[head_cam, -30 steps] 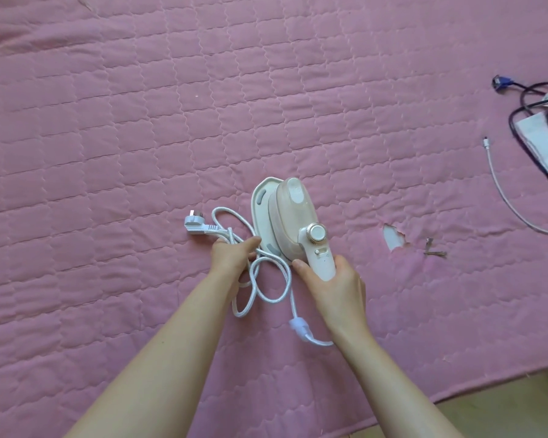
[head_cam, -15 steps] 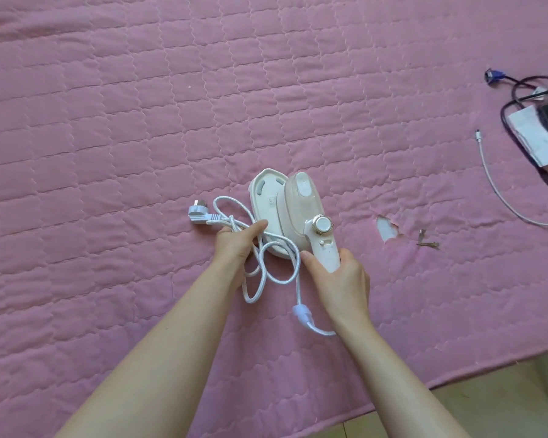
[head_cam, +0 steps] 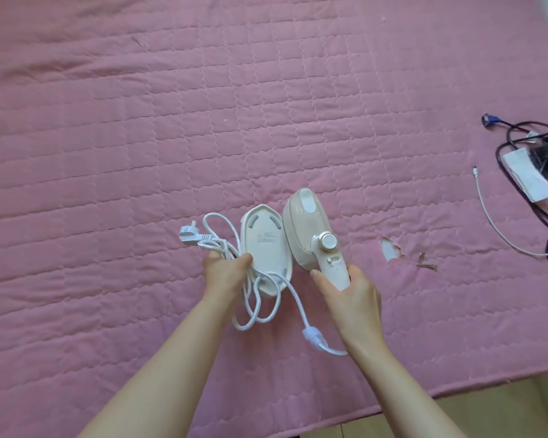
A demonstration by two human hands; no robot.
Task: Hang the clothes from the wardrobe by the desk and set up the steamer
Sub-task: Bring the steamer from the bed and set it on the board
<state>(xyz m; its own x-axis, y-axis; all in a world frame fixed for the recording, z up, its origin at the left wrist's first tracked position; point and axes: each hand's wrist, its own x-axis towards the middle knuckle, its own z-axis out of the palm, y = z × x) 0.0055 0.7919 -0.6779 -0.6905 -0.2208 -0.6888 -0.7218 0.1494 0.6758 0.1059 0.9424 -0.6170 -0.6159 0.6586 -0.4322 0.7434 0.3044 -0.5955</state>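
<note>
Pink quilted bedspread (head_cam: 140, 153) (one small tear (head_cam: 389, 250)) fills view.

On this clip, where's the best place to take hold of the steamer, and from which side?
By the narrow white handle of the steamer, from the near end: it points toward the person, and the right hand wraps it there, below the dial.

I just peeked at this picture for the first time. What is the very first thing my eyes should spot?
In the middle, two bare arms reach over a big pink quilt. The right hand grips the handle of a cream handheld steamer, and the left hand holds its bundled white cord, with the plug poking out to the left. At the far right lies a tangle of black cables and a thin white cable.
</note>
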